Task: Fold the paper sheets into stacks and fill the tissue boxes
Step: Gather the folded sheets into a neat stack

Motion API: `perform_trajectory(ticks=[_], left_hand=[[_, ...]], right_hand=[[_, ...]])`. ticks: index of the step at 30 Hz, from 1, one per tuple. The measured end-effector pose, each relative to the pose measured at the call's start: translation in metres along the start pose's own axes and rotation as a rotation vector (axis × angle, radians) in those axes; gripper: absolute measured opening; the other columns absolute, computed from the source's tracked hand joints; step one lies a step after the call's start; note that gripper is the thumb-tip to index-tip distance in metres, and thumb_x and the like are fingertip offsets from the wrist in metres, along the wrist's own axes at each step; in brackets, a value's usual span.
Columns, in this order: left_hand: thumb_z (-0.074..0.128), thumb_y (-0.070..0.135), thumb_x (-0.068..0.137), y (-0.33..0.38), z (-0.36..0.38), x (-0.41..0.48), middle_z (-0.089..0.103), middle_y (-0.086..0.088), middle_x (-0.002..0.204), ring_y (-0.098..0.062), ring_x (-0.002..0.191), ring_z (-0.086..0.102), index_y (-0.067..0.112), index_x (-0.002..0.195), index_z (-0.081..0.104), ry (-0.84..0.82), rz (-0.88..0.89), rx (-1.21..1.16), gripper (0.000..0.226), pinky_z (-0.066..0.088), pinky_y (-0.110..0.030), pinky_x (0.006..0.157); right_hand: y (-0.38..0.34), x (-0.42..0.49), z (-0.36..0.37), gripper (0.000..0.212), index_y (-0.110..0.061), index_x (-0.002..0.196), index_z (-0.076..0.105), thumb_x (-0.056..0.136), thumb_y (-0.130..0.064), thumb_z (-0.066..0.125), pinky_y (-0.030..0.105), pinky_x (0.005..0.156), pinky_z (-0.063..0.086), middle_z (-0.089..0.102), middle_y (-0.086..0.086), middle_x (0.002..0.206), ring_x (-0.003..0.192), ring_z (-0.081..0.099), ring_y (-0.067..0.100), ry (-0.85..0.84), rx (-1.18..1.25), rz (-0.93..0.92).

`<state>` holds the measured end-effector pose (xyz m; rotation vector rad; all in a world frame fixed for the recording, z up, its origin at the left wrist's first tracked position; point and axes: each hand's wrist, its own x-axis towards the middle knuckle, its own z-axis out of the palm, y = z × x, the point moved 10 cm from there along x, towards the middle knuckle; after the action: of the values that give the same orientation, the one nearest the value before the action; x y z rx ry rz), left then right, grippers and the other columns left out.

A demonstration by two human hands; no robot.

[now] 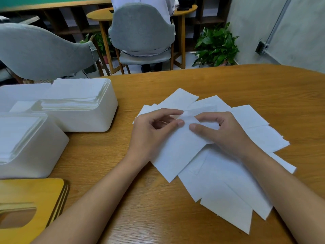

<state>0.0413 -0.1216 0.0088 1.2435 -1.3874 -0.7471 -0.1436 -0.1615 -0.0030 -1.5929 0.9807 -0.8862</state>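
Paper sheet (177, 152) tops the fanned pile (228, 191) straight ahead of me, its long axis running away from me and leaning slightly right. My left hand (154, 131) and right hand (219, 131) both pinch its far end. The tissue boxes (105, 118) sit nearer my left hand.

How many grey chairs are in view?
2: the left chair beside the table, and the back chair at centre, a person seated in it. Others may be hidden.

paper sheets (219, 173): white, overlapping, fanned flat, centre-right | tissue boxes (105, 120): two, white, lidless, holding folded stacks (75, 95), left
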Motion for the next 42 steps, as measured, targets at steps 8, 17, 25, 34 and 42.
perform_trajectory(ticks=[8,17,25,34,42], left_hand=[[0.084,0.014,0.089,0.002,-0.003,0.003,0.076,0.001,0.087,-0.015,0.069,0.067,0.028,0.121,0.073,-0.043,0.015,0.061,0.037,0.055,-0.028,0.075],[0.087,0.02,0.086,0.01,-0.01,0.003,0.079,0.008,0.087,-0.01,0.091,0.074,0.026,0.119,0.074,0.024,0.054,0.08,0.036,0.055,-0.039,0.086],[0.09,0.023,0.083,0.015,-0.009,0.002,0.076,0.01,0.09,-0.02,0.083,0.066,0.028,0.117,0.073,0.052,0.119,0.096,0.039,0.054,-0.05,0.083],[0.079,0.034,0.092,-0.005,-0.001,0.0,0.067,0.006,0.123,-0.001,0.106,0.068,0.035,0.142,0.053,-0.003,-0.136,-0.029,0.056,0.054,-0.015,0.078],[0.081,0.021,0.092,-0.009,-0.005,-0.001,0.076,0.002,0.114,-0.016,0.098,0.076,0.037,0.144,0.047,0.045,-0.087,-0.035,0.064,0.065,-0.044,0.076]], right_hand=[[0.009,0.005,-0.027,0.009,-0.022,0.101,0.08,0.092,-0.02,0.078,0.024,0.081,0.058,0.079,-0.012,0.103,0.095,0.075,0.008,0.202,0.109,0.041],[-0.006,-0.001,0.005,0.048,-0.047,0.133,0.064,0.092,-0.026,0.076,0.016,0.081,0.055,0.07,-0.026,0.12,0.105,0.069,0.0,-0.07,0.019,-0.02],[-0.016,-0.002,0.016,0.08,-0.055,0.154,0.031,0.095,-0.022,0.074,-0.003,0.097,0.033,0.033,-0.042,0.153,0.135,0.034,-0.024,-0.117,-0.187,-0.142],[-0.019,0.0,-0.008,0.088,-0.048,0.157,0.028,0.094,-0.009,0.074,0.024,0.103,0.052,0.037,-0.027,0.157,0.135,0.05,-0.004,0.05,0.07,-0.183],[-0.014,0.003,-0.005,0.055,-0.043,0.14,0.06,0.095,-0.014,0.074,0.043,0.107,0.05,0.057,-0.025,0.143,0.134,0.055,0.009,-0.016,0.056,-0.146]])
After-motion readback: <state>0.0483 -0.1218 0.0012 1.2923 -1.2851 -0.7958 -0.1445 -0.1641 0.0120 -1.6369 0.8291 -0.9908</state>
